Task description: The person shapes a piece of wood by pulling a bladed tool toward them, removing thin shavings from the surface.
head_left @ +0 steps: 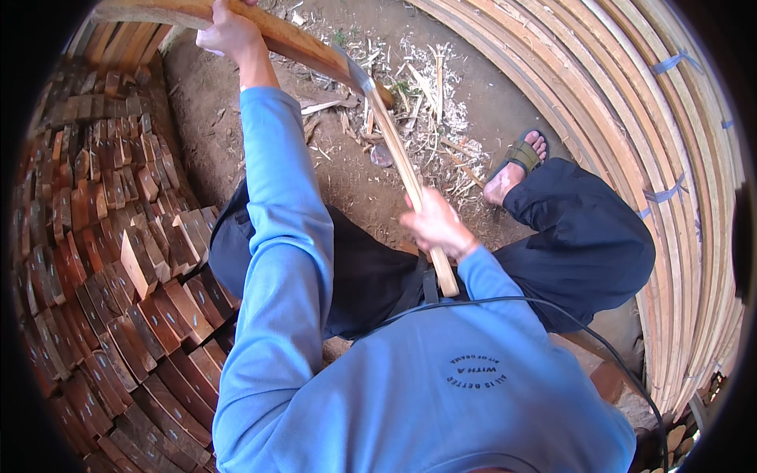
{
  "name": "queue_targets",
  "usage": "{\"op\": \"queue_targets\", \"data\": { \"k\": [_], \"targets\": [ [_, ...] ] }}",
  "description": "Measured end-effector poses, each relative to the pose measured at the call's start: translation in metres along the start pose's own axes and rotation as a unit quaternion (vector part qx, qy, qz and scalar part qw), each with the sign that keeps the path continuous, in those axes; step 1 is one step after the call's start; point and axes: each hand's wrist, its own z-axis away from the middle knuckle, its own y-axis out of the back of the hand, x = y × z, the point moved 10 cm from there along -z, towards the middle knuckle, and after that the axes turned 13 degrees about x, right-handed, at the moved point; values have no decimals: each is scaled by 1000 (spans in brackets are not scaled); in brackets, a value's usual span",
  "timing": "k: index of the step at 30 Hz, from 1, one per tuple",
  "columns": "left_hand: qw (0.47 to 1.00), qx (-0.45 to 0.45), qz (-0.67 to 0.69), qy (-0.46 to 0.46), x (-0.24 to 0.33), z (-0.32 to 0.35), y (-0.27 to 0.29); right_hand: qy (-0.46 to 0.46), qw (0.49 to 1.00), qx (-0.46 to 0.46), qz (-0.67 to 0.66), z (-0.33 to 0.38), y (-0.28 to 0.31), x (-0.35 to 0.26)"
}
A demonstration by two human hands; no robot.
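Note:
My left hand (230,35) grips a long, slightly curved wooden plank (303,47) at the upper left, fingers wrapped over its edge. The plank slants down to the right, its lower end near the ground among the shavings. My right hand (436,225) is closed round the pale wooden handle of an adze-like chopping tool (398,146), low in front of my waist. The tool's metal head (359,76) lies against or just over the plank near its lower end; I cannot tell whether it touches. The blade's exact shape is hard to make out.
Stacked short wooden blocks (118,260) rise on the left. Long curved boards (607,102), bound with blue ties (676,61), wall in the right. Wood shavings (441,110) litter the dirt ground. My sandaled foot (516,165) rests beside them. A black cable (583,323) crosses my shirt.

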Motion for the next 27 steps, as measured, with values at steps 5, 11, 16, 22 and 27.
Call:
{"op": "queue_targets", "data": {
  "k": [5, 11, 16, 22, 27],
  "targets": [
    [996, -38, 73, -16, -5, -18, 1, 26, 999, 5, 23, 6, -10, -2],
    [999, -16, -36, -11, 10, 18, -18, 37, 999, 14, 9, -29, -21, 8],
    [999, -27, -1, -18, 3, 9, -11, 35, 999, 7, -3, 0, -10, 3],
    [996, -75, 34, -16, 12, 24, -33, 30, 999, -12, -36, -36, -3, 9],
    [998, -19, 51, 16, 6, -3, -1, 19, 999, -23, -21, 12, -2, 7]
  ]
}}
